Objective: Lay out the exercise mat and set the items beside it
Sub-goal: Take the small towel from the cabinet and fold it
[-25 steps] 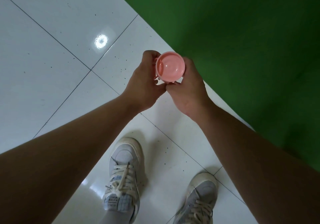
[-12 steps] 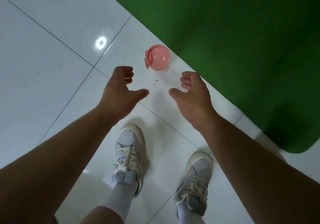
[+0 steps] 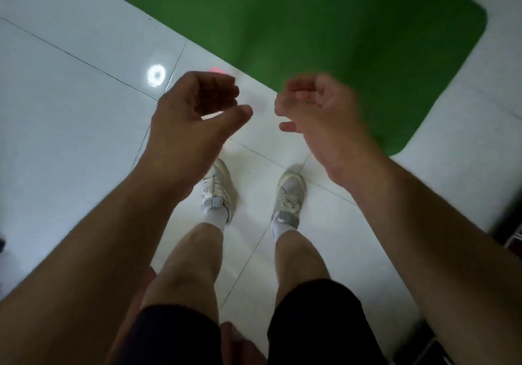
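Beyond the hands, I'm seeing flat green foam exercise mat (image 3: 324,25) lying unrolled, pink plastic container (image 3: 216,69) sitting beside it; those steps looking done. Both left hand (image 3: 192,113) and right hand (image 3: 319,107) hanging loosely curled, empty.

Dim light, round lamp glare (image 3: 156,75) on glossy floor (image 3: 70,116), right hand (image 3: 319,110) motion-blurred, edges perhaps bowed

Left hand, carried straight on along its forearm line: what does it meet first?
Probably the pink item, a sliver of which shows just past the left hand's knuckles, on the floor beside the mat. The hand looks raised, so depth is unclear.
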